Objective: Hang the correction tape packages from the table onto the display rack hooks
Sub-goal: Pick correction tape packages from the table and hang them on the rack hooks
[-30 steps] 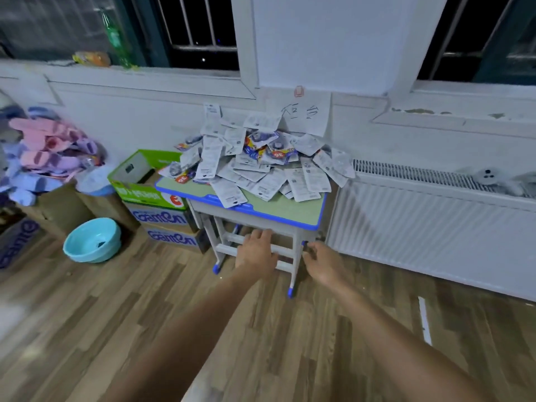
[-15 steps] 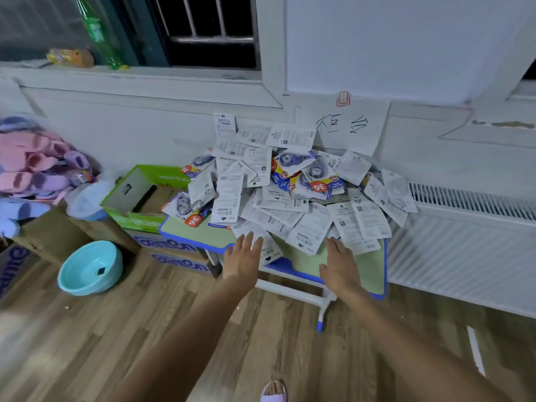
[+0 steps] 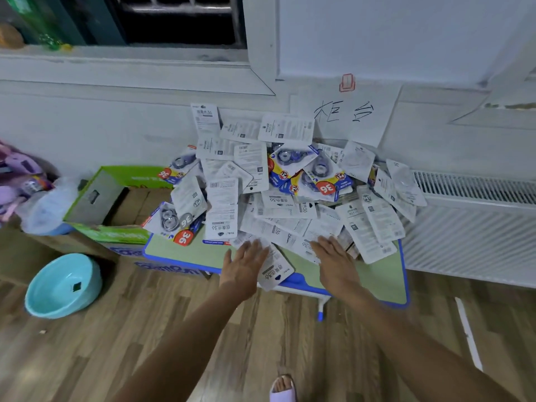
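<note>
The correction tape packages lie heaped on my green desk against the wall — most face down, a few showing blue and yellow fronts. My left hand reaches over the near edge, its grip wide, fingers straight on one white package that overhangs the rim. My right hand lies flat on the pile's front — grip wide too, holding nothing.

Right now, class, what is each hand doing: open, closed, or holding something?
Left hand: open, fingers straight, lying on the front packages, gripping none.
Right hand: open, fingers spread flat on the pile, holding nothing.
</note>
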